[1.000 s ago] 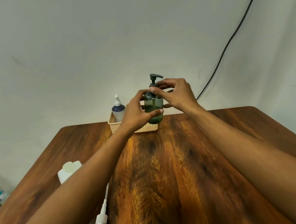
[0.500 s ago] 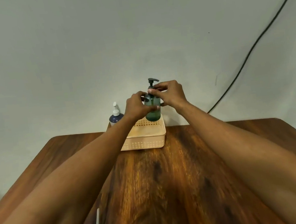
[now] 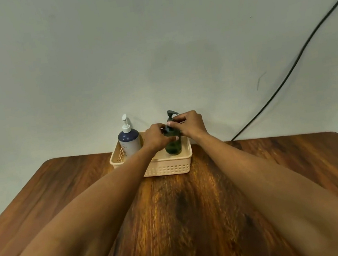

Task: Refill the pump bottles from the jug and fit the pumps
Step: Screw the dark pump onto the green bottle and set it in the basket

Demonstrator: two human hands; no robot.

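A dark green pump bottle (image 3: 173, 146) stands in the right half of a cream plastic basket (image 3: 164, 167) at the table's far edge. Its dark pump head (image 3: 171, 113) points right above my fingers. My left hand (image 3: 156, 137) grips the bottle's body from the left. My right hand (image 3: 189, 124) pinches the pump collar at the neck from the right. A blue and white pump bottle (image 3: 129, 140) with a white pump stands upright in the basket's left half, close to my left hand.
The brown wooden table (image 3: 197, 220) stretches toward me under both forearms. A plain wall rises right behind the basket. A black cable (image 3: 297, 61) runs diagonally down the wall to the table's back edge on the right.
Both hands carried the green bottle away from me and set it down into the basket. The view tilted up, so the jug and loose white pump at the near left dropped out of sight.
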